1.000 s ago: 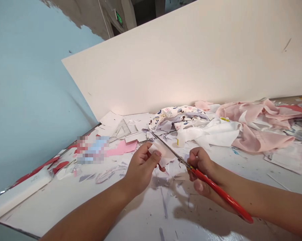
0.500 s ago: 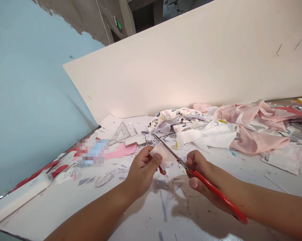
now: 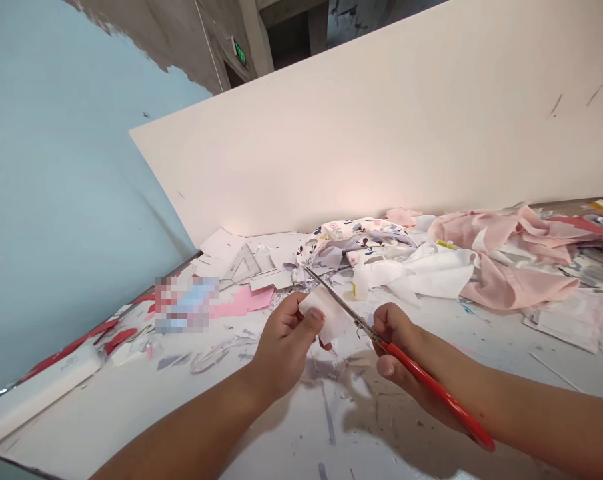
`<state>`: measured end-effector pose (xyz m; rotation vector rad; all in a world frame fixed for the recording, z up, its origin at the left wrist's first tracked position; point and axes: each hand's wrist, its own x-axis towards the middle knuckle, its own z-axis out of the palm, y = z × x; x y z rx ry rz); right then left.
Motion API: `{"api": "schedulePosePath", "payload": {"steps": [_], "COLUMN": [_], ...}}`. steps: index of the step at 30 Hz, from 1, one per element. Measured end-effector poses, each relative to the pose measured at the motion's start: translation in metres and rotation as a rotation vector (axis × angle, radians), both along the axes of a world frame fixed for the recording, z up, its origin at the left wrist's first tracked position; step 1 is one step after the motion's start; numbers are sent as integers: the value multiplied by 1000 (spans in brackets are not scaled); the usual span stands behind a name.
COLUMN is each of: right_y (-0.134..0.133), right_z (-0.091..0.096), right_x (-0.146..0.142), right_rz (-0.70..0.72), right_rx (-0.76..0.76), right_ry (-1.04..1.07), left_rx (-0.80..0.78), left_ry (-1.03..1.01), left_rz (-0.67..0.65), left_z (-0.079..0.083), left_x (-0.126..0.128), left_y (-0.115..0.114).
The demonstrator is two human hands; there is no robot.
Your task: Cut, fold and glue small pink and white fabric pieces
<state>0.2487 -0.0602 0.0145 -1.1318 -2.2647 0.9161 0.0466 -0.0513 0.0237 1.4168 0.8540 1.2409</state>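
Head view: pale piece (image 3: 334, 320), pinched by left hand (image 3: 287, 337), flatter than before; right hand (image 3: 399, 340) grips scissors (image 3: 431, 382); trimming apparently ongoing.

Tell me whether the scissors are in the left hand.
No, the right hand holds the red-handled scissors, while the left hand pinches a pale piece.

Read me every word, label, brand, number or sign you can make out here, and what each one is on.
No text can be read.
Green sign near the top: characters too small to read.
White bar at left: faint marks, too blurred to read.
Small white container: yellow patch, too small to read.
Red-handled scissors and held paper: no lettering visible.
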Motion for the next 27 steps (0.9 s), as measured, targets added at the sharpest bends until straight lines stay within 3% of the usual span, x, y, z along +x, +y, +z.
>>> {"api": "schedulePosePath", "payload": {"steps": [16, 21, 24, 27], "right_y": [0, 2, 3, 4], "right_z": [2, 1, 1, 0], "right_x": [-3, -2, 2, 9], "right_rz": [-117, -134, -150, -146], "right_rx": [-12, 11, 18, 66], "right_ry": [-150, -104, -103, -190], "left_rx": [37, 38, 34, -19], "left_ry": [46, 71, 108, 97], "left_rz": [42, 63, 150, 326], "left_z": [0, 0, -1, -5], "left_x": [2, 0, -4, -12], "left_y": [-4, -2, 2, 13]}}
